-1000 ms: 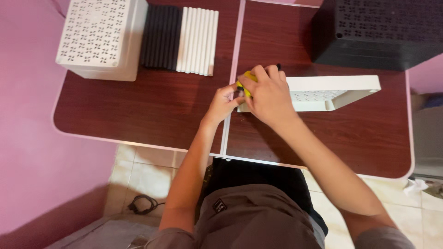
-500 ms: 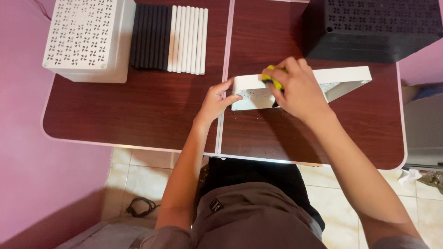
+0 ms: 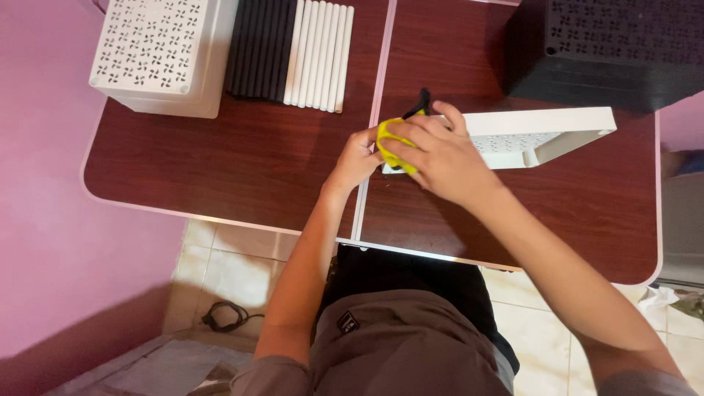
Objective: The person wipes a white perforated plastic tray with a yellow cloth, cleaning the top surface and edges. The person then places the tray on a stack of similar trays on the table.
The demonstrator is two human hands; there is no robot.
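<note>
A flat white perforated panel [image 3: 546, 130] lies on the dark wooden table [image 3: 235, 172]. My right hand [image 3: 436, 155] is closed around a yellow-handled tool [image 3: 387, 139] whose black tip [image 3: 422, 101] sticks up over the panel's left end. Just left of it, my left hand [image 3: 358, 158] grips that same end of the panel, its fingers touching the yellow handle. The panel's left corner is hidden under both hands.
A white perforated box [image 3: 158, 51] stands at the back left, beside a row of black rods [image 3: 260, 48] and white rods [image 3: 323, 51]. A black perforated box [image 3: 609, 44] is at the back right. A cable [image 3: 224, 319] lies on the tiled floor.
My right hand has brought the yellow tool back from the panel's middle to its left end, meeting my left hand. The black tip now shows above the fingers.
</note>
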